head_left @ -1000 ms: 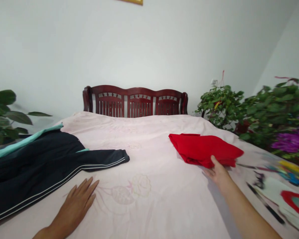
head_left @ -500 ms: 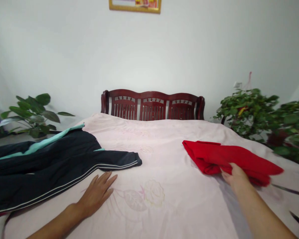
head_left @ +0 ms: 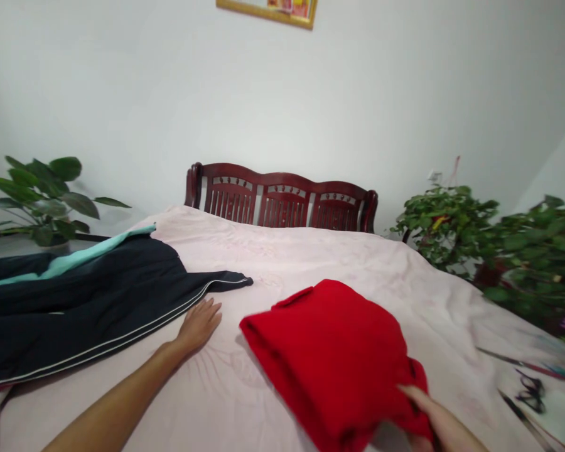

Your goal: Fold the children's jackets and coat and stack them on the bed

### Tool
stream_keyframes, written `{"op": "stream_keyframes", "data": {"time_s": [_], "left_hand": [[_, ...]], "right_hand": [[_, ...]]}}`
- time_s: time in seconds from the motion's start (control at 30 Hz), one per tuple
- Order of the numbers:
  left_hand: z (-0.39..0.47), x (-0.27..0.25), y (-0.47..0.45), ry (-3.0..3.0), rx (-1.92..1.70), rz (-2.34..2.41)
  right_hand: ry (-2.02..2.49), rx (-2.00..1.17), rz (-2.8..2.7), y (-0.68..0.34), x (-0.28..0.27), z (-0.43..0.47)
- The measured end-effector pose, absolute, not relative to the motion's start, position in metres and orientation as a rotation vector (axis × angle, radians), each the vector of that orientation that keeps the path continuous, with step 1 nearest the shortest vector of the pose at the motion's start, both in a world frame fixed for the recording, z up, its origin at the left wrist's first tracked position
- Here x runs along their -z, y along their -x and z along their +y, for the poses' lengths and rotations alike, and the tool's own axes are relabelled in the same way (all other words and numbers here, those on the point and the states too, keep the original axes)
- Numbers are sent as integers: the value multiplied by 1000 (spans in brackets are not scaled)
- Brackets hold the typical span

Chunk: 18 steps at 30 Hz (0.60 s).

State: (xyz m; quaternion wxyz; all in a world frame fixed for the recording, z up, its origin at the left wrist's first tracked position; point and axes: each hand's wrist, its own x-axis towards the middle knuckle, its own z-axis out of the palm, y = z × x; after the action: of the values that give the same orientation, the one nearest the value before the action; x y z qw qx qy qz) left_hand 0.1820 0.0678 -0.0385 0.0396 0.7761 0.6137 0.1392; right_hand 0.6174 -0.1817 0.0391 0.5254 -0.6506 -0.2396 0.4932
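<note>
While pinching the folded red cloth [head_left: 329,351] at its near right edge with the right hand [head_left: 430,411], holds it over the bed [head_left: 452,339]. Rests the left hand [head_left: 200,325] palm down, with fingers slightly spread, beside the dark garment [head_left: 103,301]. Has the headboard [head_left: 282,198] ahead and plants [head_left: 449,220] on both sides.

Straight ahead of me, a dark red wooden back [head_left: 285,194] with slatted panels stands beyond the pale pink sheet [head_left: 386,267], in front of a white wall [head_left: 263,94]. Higher up I see the lower part of a gold-framed picture [head_left: 266,12]. A broad-leaved plant [head_left: 49,182] stands to my left; bushy green plants [head_left: 447,220] crowd my right, below a wall socket [head_left: 434,176]. Nearer me, a small black object [head_left: 531,392] lies beside a thin dark stick [head_left: 515,407], both blurred.
</note>
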Motion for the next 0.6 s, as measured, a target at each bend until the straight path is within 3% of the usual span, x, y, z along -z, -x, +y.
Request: {"op": "stream_keyframes", "data": {"time_s": [0.13,0.3,0.4,0.5,0.6], "left_hand": [[22,52,-169,-2441,-467,1740],[-18,56,-162,-2496,-512,1604],[-25,53,-166,-2489,-547,1584],[-24,51,-166,-2471,-583,1587],[-22,54,-163,-2461,-645,1577]], "right_hand": [[1797,-1226,-764,-603,-56,-204],[1826,-1188,-1131,-612,-152,-169],[1661,-1087,-1093,-583,-224,-107],[1193,-1029,-1268,-536,-286,-37],[893,-872,-1448,-506,-310,8]]}}
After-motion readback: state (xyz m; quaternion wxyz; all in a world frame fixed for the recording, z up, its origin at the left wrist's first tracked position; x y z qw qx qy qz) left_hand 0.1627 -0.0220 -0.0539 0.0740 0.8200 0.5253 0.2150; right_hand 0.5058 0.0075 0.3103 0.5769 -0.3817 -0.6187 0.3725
